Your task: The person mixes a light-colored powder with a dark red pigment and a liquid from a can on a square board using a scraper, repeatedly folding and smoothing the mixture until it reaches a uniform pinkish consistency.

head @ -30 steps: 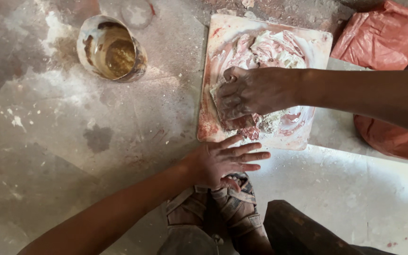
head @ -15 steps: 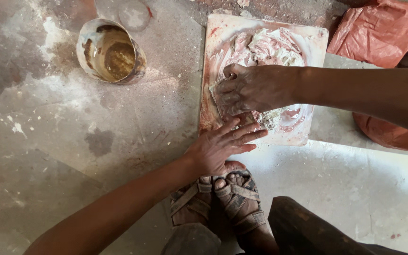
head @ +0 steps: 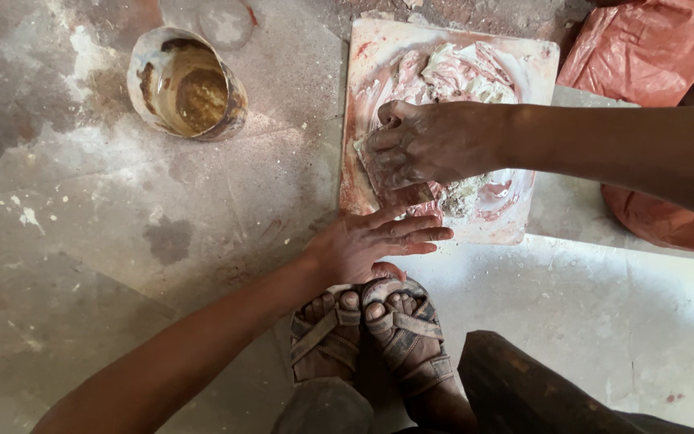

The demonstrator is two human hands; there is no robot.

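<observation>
A pale square board [head: 357, 120] smeared pink lies on the floor, with a mound of white and pink putty [head: 461, 71] on its far half. My right hand [head: 431, 141] reaches in from the right and grips a flat scraper [head: 395, 186], whose blade rests on the board near its left side. My left hand [head: 367, 241] lies flat with its fingers spread, the fingertips on the board's near edge. It holds nothing.
A dented tin can [head: 189, 84] with brown residue lies on the dusty concrete floor to the left. A red plastic sack [head: 652, 48] sits beyond the board's right corner. My two sandalled feet [head: 367, 333] stand just below my left hand.
My left hand has slid a little forward, so its fingertips rest on the board's near edge. My right hand stays on the board with the scraper, shifted slightly.
</observation>
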